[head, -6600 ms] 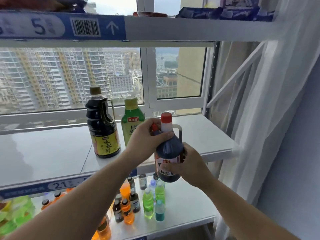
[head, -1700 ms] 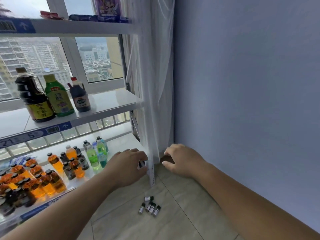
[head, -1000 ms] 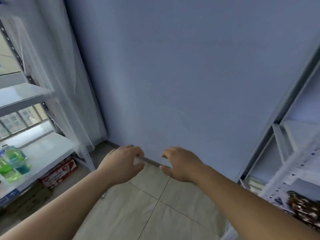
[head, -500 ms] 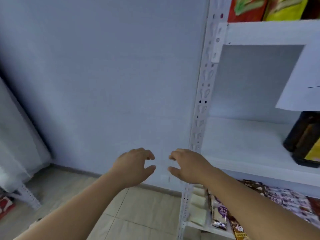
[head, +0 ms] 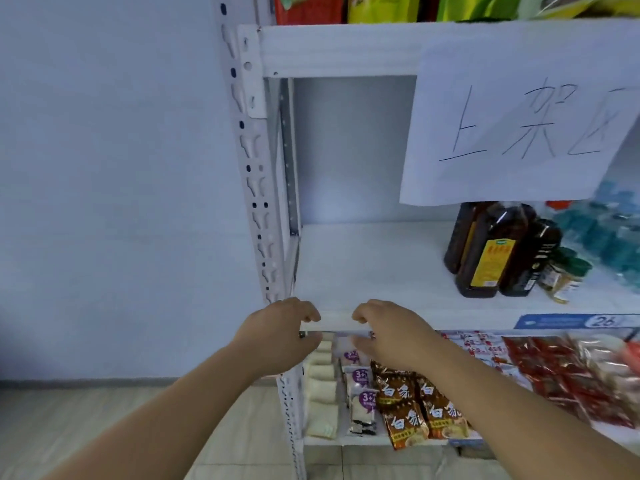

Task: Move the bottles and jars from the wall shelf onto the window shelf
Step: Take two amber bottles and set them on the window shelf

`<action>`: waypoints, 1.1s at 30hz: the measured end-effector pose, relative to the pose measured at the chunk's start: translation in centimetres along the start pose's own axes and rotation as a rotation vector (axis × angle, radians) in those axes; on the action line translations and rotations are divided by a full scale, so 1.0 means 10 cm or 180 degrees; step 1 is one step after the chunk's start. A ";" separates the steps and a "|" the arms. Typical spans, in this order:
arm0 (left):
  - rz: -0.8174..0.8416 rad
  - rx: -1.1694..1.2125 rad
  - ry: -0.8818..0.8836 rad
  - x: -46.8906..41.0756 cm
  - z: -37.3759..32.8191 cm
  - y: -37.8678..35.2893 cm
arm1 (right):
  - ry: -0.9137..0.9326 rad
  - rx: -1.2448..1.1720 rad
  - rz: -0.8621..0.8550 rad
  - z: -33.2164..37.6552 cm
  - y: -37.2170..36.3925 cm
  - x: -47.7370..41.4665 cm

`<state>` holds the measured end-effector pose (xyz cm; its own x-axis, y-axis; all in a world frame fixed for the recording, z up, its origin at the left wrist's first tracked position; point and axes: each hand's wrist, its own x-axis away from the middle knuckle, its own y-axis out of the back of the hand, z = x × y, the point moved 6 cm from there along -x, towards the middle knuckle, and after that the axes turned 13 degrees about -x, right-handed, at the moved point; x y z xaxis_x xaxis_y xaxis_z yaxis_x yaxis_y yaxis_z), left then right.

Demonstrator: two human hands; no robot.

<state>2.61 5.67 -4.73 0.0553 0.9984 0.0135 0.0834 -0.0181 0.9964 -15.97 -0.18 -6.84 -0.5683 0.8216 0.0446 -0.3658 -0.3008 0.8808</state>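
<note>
Both hands hang empty in front of the wall shelf (head: 363,268), level with its front edge. The left hand (head: 277,336) and the right hand (head: 391,336) are near each other, palms down, fingers loosely curled and spread, gripping nothing.

The left part of the shelf board is bare white. The bottles (head: 498,251) stand at its right, well apart from both hands: three tall dark ones pressed together, the front one with a yellow label, the one to its right with a black label. Just beside them, further right, are small jars (head: 562,273) with dark green lids, tilted. Behind these lies a blurred mass of blue-green packaging; what it is cannot be told.

A paper sheet (head: 512,123) with handwritten characters hangs from the shelf above and hides the bottle tops. The top shelf carries red, yellow and green bags (head: 381,8). The tier below the hands is packed with snack packets (head: 408,403): pale bars at left, brown sachets in the middle, red packs at right. A perforated white post (head: 258,188) frames the left side, against a plain wall (head: 114,168).
</note>
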 end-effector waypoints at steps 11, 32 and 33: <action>0.0111 0.0278 -0.0737 -0.95 -0.88 -0.06 | -0.0780 -0.0229 -0.0638 -0.98 0.55 0.31; -0.0318 0.1567 -0.1147 -2.73 -2.89 0.30 | -0.1141 -0.0649 -0.0822 -2.83 1.51 0.62; -0.0316 0.1588 -0.1173 -2.78 -2.92 0.26 | -0.1142 -0.0705 -0.0824 -2.86 1.54 0.63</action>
<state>-27.75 -20.61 -0.05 0.3553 0.9141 -0.1957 0.5551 -0.0379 0.8309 -46.25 -13.50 -6.53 -0.1626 0.9862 0.0312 -0.6314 -0.1283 0.7648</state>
